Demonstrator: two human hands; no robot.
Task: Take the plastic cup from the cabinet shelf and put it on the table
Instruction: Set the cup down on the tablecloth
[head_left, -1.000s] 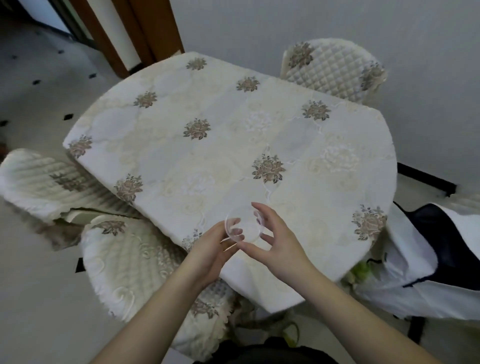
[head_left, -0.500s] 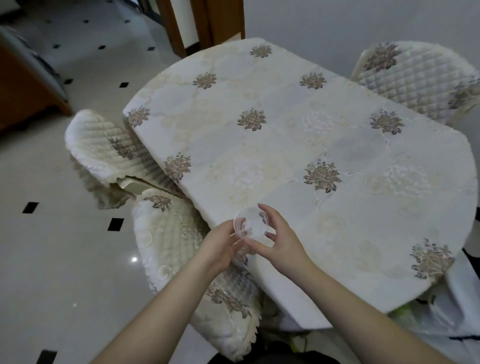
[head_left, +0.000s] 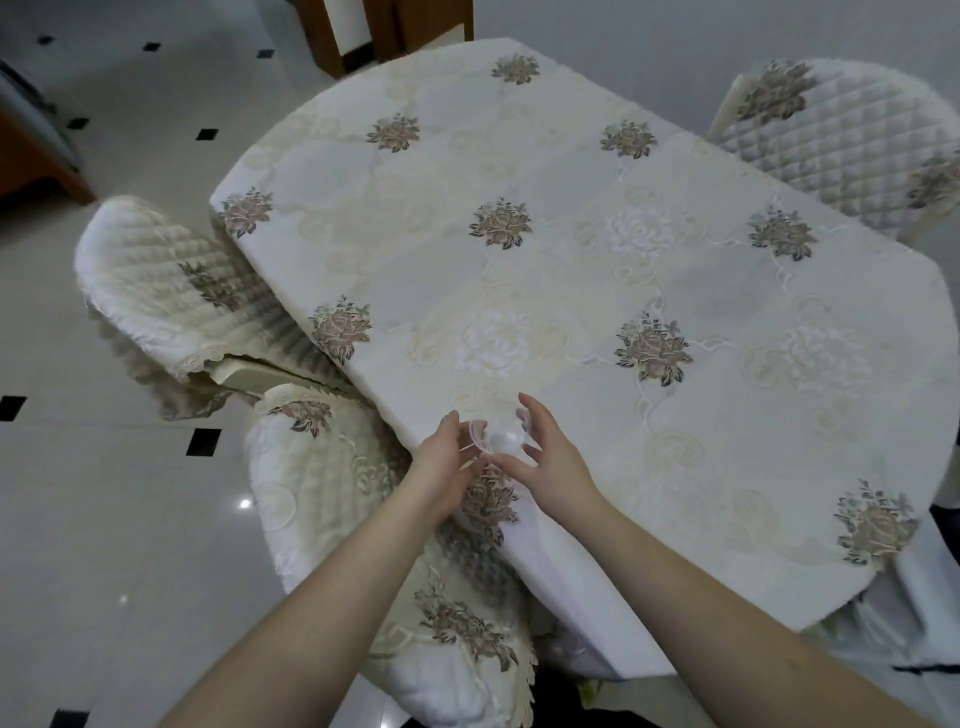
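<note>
A clear plastic cup (head_left: 500, 435) is held between both hands at the near edge of the table (head_left: 571, 291), which is covered with a cream floral cloth. My left hand (head_left: 440, 467) grips its left rim with thumb and fingertips. My right hand (head_left: 545, 457) curls around its right side from behind and below. The cup's mouth faces up toward the camera. I cannot tell whether its base touches the cloth.
Two chairs with quilted cream covers stand at the table's left, one close by (head_left: 363, 545) and one farther off (head_left: 176, 291). A third chair (head_left: 841, 145) is at the far right. Glossy tiled floor (head_left: 104, 519) lies to the left.
The view has shifted so the table sits more to the right. Both hands with the cup have moved slightly farther over the table edge, and the grip is unchanged.
</note>
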